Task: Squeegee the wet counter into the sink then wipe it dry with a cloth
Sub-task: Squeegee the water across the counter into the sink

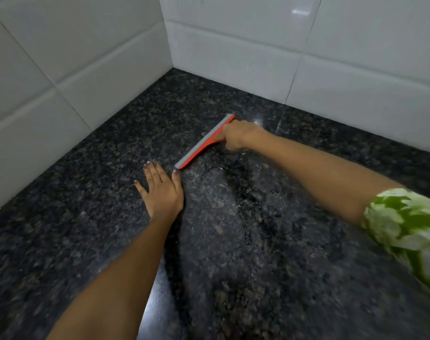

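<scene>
Squeegee [204, 143] — near tiled corner [172, 67]

The left hand [162, 190] lies flat, palm down, fingers spread and pointing away from the body, its forearm running back toward the lower left. The right hand [236, 136] is closed in a fist around a handle (knuckles turned away from the camera), reached farther out than the left, the arm nearly straight, with a green-and-white sleeve [405, 227] at the upper arm.
</scene>
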